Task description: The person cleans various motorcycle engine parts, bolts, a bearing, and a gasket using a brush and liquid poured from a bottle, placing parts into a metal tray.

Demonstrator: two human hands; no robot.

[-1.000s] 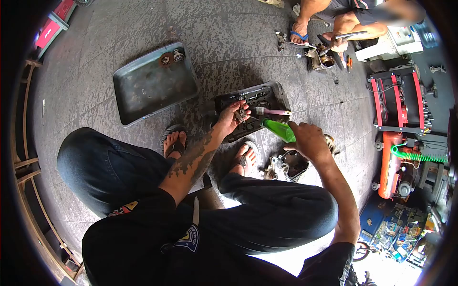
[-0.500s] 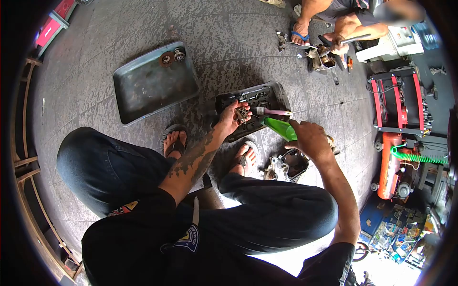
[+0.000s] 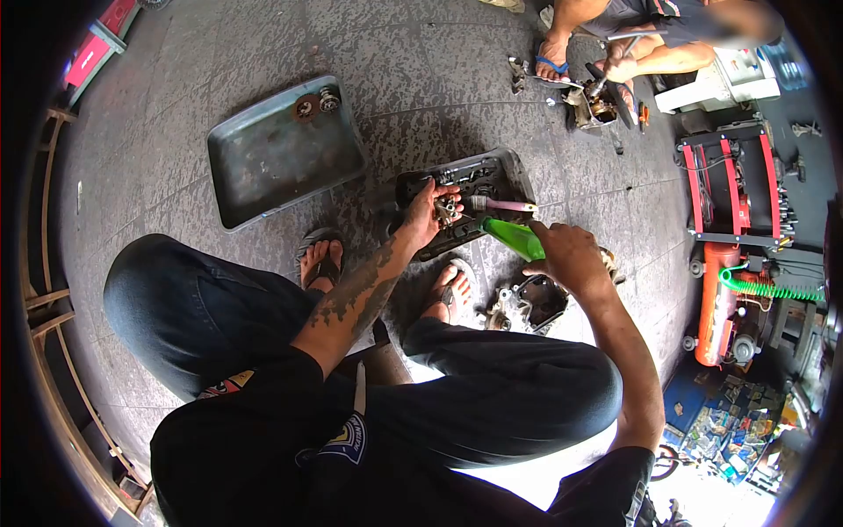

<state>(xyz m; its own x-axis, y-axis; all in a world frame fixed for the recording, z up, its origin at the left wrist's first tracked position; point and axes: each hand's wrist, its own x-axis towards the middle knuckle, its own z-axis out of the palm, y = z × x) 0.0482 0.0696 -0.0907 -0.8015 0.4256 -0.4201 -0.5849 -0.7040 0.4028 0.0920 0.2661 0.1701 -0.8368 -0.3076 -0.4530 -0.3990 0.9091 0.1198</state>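
My left hand [image 3: 421, 220] is closed around a small metal engine part [image 3: 449, 211], palm turned up above a black tray [image 3: 518, 167]. Metal pieces and dark fluid lie in that tray. My right hand [image 3: 569, 255] grips a green bottle [image 3: 512, 237] from its base end. The bottle is tilted, its mouth pointing left toward the engine part with a small gap between them; whether liquid is flowing I cannot make out. A brush with a pink handle [image 3: 511, 205] rests across the tray, just beyond the bottle.
A larger grey tray [image 3: 272, 167] at the left holds two gear-like parts [image 3: 328, 99]. Beside my right foot sits an engine casing [image 3: 531, 303]. At upper right a co-worker's hand [image 3: 621, 68] holds a tool over another casing [image 3: 593, 107]. A red tool cart [image 3: 733, 184] stands right.
My left hand has turned slightly, tilting the engine part to a different angle. The bottle has barely moved. The co-worker's tool has swung from nearly level to pointing down into the casing.
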